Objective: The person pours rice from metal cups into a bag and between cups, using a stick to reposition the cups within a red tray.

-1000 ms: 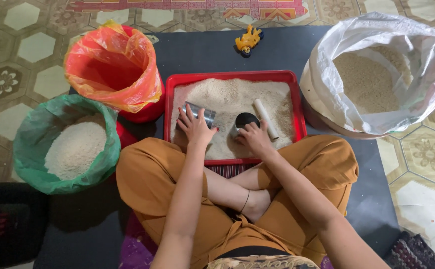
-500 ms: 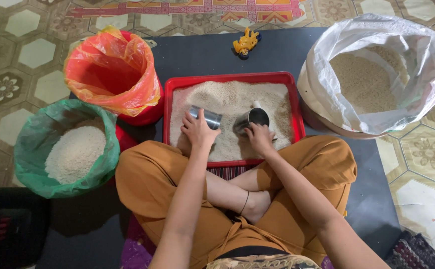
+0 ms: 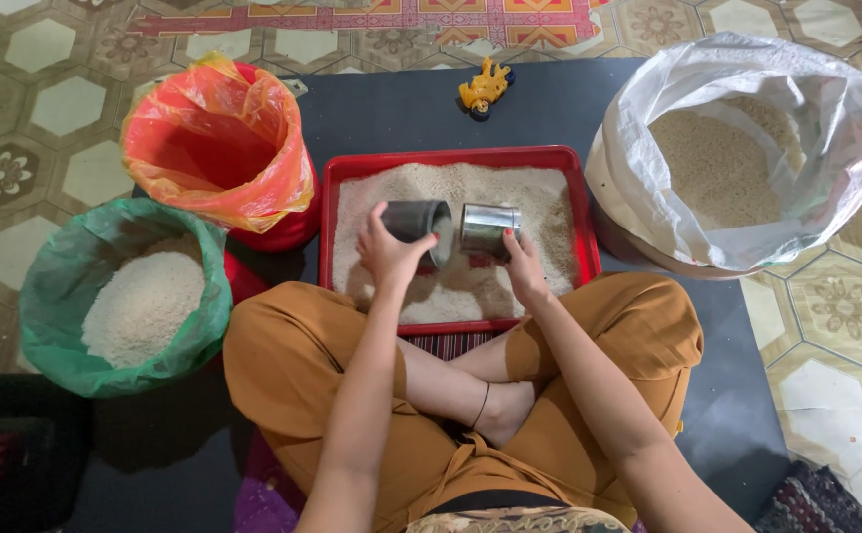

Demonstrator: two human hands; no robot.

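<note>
Patterned floor tiles point(image 3: 16, 128) with hexagons and flower motifs surround a dark mat point(image 3: 391, 109) on which a person sits cross-legged in orange trousers point(image 3: 283, 365). Just beyond the knees lies a red rectangular tray point(image 3: 455, 158), spread across its whole bottom with pale rice grains point(image 3: 539, 197). Over the tray's middle the left hand point(image 3: 389, 252) is wrapped around a metal cup point(image 3: 416, 219) tipped on its side with its mouth turned to the right, while the right hand point(image 3: 524, 271) grips a second shiny metal cup point(image 3: 490, 229), also lying sideways just beside the first, so the two nearly meet; whether they touch cannot be told, nor what is inside either cup. At far left stands a red bucket point(image 3: 288, 222) lined with an orange plastic bag point(image 3: 214, 138), its inside showing no grain. Nearer on the left, touching that bucket, a green plastic bag point(image 3: 66, 266) holds a mound of white rice point(image 3: 145, 301). On the right, just beside the tray, a large white sack point(image 3: 747, 99) stands open with its rim rolled outward, filled partway with brownish grain point(image 3: 712, 168). Beyond the tray, on the far part of the mat, lies a small yellow toy vehicle point(image 3: 485, 87).
</note>
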